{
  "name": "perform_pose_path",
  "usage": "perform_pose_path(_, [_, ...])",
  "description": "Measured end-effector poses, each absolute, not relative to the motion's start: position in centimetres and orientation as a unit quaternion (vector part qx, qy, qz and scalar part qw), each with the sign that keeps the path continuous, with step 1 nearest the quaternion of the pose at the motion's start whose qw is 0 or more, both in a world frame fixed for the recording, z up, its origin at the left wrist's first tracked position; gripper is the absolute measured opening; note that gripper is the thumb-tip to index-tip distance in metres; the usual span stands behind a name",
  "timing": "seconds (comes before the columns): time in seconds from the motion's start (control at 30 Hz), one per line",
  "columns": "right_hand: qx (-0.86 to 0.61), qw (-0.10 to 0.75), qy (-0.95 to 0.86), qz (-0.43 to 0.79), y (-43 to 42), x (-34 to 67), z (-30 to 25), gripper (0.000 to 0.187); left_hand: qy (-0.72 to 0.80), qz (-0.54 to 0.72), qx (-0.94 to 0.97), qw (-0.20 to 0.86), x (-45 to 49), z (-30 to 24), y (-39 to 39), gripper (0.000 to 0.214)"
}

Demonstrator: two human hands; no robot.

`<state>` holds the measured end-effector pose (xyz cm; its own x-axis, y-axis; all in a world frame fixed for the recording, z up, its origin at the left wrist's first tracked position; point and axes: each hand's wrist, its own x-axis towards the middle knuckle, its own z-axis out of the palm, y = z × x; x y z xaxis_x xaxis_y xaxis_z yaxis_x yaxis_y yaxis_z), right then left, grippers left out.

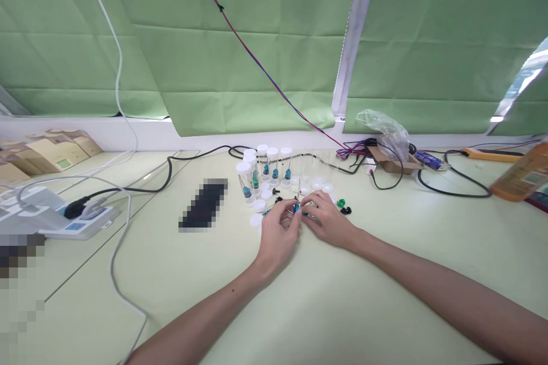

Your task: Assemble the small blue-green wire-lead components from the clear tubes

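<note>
Your left hand [277,235] and right hand [327,218] meet above the tabletop [192,291], near the centre of the view. Between their fingertips is a small blue part [296,207]. The thumb and index finger of your left hand pinch this part. The fingers of your right hand are bent and drawn close to its other side; whether they grip it or only touch it, you cannot tell from this view. A thin rod [299,185] stands nearly upright just behind your fingertips; its lower end is hidden.

Beyond your left hand, note a group of clear tubes [272,162] standing upright with white tops. Several contain a blue piece; one contains a green piece. Loose white caps [259,206] lie flat in front of the tubes and behind your hands. Just beside your right hand, locate a green part [341,203] and, touching or nearly touching it, black parts [346,211].

To the left of the tubes lies a dark, pixelated object [203,205]. Farther left, a white power strip [88,229] carries a black plug [77,207]. To the right, a clear plastic bag [387,134] rests on a cardboard box [398,167]; an orange bottle [524,174] appears tilted near the edge of the view.
</note>
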<state>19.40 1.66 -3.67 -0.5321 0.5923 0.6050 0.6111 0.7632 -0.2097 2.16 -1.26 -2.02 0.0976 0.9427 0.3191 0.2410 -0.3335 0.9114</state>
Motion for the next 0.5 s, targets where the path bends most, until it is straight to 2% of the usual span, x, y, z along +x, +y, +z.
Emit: perform_pose_path(0.5, [-0.359, 0.31, -0.88, 0.015, 1.59, 19.15, -3.8, 0.016, 0.436, 0.488, 0.67, 0.35, 2.38, -2.29, -1.47, 0.024])
